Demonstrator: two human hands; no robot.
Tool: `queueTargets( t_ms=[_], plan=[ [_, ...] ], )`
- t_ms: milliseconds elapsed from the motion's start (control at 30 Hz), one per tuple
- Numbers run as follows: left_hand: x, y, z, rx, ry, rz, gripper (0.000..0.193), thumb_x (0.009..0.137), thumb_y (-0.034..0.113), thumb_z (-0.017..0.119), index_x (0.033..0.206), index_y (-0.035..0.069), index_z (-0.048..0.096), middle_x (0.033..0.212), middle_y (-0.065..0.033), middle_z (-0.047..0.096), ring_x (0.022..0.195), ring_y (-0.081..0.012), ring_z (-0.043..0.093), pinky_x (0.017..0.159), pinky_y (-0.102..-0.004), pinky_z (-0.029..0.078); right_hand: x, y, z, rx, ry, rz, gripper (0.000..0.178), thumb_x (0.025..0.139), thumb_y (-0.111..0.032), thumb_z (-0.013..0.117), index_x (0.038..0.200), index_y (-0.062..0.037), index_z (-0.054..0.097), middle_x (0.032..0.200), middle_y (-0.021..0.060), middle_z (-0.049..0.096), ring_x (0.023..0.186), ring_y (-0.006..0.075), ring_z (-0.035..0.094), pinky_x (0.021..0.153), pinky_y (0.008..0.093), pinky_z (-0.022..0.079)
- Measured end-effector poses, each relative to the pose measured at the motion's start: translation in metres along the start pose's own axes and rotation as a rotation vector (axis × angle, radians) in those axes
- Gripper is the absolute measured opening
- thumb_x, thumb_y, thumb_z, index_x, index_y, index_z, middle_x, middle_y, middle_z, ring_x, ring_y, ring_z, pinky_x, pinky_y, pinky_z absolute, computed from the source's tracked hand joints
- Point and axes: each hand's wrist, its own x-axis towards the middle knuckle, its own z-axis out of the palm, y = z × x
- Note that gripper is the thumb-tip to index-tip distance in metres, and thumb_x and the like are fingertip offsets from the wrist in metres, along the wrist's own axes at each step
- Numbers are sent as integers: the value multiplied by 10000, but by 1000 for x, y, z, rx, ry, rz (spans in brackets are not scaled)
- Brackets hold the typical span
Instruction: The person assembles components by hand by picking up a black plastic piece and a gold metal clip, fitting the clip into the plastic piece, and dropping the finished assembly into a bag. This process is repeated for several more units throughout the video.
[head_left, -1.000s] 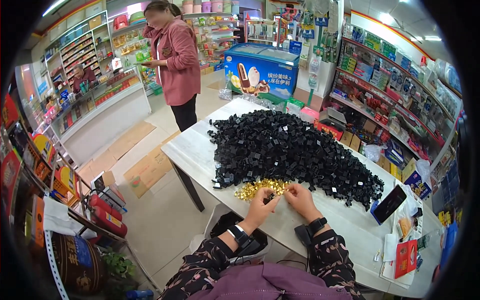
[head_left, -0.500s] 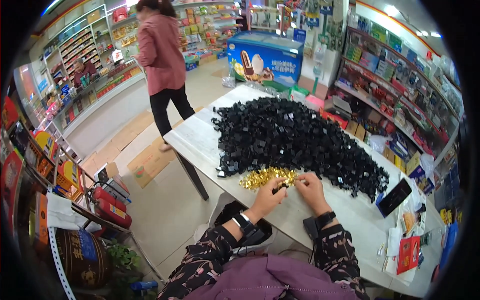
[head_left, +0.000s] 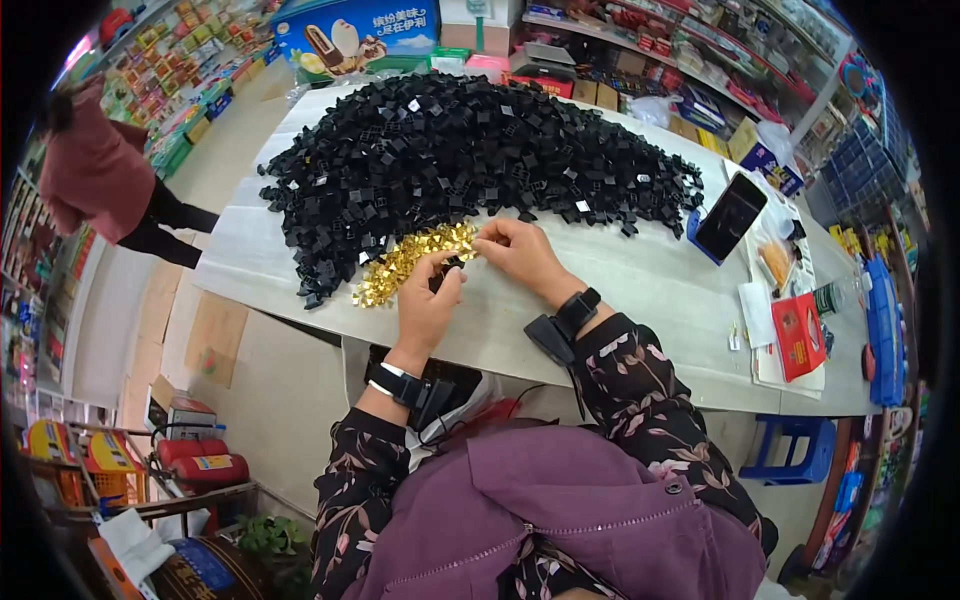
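While both hands work at the near edge of the stock, the white table [head_left: 640, 290] carries everything: it runs from upper left of the frame to the right edge, its near rim just above the person's lap.

Large heap of small black plastic parts [head_left: 470, 160] fills the table's upper-centre. Touching its near side, a smaller pile of gold metal clips [head_left: 410, 262] sits left of centre.

Left hand [head_left: 428, 305]: fingers curled together, pinching a small black part [head_left: 447, 268] at the fingertips, just beside the gold pile. Right hand [head_left: 520, 252]: fingertips drawn together at the gold pile's right end; whether a clip is held, cannot tell.

Judgement: the join goes best with both pieces held low over the table, so a dropped clip lands in the pile.

Open room: bare tabletop lies right of the hands, up to a dark phone [head_left: 730, 215] on a blue stand. Near rim is close under the wrists; loose parts at lower left of the heap lie near that edge. A red packet [head_left: 800, 335] and papers crowd the right end.
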Motion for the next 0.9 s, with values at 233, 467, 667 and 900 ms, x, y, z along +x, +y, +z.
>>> queueTargets(
  t_ms=[233,467,667,900],
  plan=[
    [-8,-5,3,148,-6,108,228,874,75,560,1098,38,573,845,-39,639,703,-75,588,618,-212,494,-11,-14,-7,473,-139,155,173,834,-170,645,919,-19,632,804,21,646,681,71,585,611,215,478],
    [-6,-6,0,257,3,160,218,863,48,556,1078,33,591,839,-25,627,698,-72,571,623,-221,483,-25,-29,-4,686,-322,318,148,857,-175,627,925,-44,616,814,8,635,689,58,580,625,194,480],
    [-6,-10,-2,220,-12,155,222,873,30,529,1087,31,587,881,-28,628,728,-80,587,652,-227,509,-24,-26,-6,735,-355,422,125,858,-187,632,872,-65,610,793,-4,628,681,51,582,599,176,471],
    [-7,-6,0,361,-9,272,216,831,68,584,1045,46,606,765,-68,633,642,-132,582,599,-261,462,-24,-21,-7,713,-395,441,182,849,-239,652,840,-64,602,803,10,637,676,57,590,589,177,475]
  ],
)
